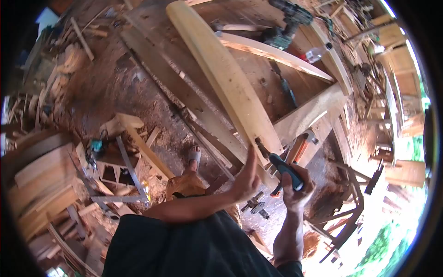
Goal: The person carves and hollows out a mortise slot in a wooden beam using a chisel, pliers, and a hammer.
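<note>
My right hand is wrapped round the teal and black handle of a chisel. Its dark blade slants up and left to the near end of a long, pale wooden beam, beside a dark slot or hole there. Close to the blade is my left hand, its index finger stretched toward the beam's end and the other fingers partly curled. Nothing shows in that hand; whether the fingertip touches wood or blade I cannot tell. A hammer-like tool with an orange handle lies just beyond my right hand.
On the bench are a cordless drill, a clear bottle, another teal-handled tool and a crosswise board. Below lies a dark metal tool. A metal square and stacked boards are at left; shavings cover the floor.
</note>
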Demonstrator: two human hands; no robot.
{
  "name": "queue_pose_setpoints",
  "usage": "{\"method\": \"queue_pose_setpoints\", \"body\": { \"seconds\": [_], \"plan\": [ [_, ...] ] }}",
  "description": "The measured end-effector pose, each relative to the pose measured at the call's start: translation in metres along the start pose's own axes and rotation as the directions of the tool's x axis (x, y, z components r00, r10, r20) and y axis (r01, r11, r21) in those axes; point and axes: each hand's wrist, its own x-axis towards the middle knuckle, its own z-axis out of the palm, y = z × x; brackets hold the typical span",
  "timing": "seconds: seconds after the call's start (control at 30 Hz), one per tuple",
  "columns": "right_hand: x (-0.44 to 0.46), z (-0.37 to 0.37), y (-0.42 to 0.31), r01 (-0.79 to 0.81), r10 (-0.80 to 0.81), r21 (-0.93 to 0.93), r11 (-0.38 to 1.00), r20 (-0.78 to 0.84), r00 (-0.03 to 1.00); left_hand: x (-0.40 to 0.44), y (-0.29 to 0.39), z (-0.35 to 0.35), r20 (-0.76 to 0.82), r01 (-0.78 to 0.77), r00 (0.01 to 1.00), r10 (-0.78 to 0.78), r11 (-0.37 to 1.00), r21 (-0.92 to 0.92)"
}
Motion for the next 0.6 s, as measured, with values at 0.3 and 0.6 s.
{"method": "queue_pose_setpoints", "body": {
  "seconds": [0.3,0.6],
  "plan": [
    [0.141,0.082,-0.036,-0.019,-0.171,0.326,0.945,0.543,0.822,0.053,-0.019,-0.052,-0.52,0.107,0.836,-0.176,0.981,-0.159],
    [0.052,0.045,0.02,-0.063,-0.09,0.542,0.838,0.252,0.964,0.211,-0.062,-0.104,-0.763,0.291,0.621,-0.18,0.957,0.011]
  ]
}}
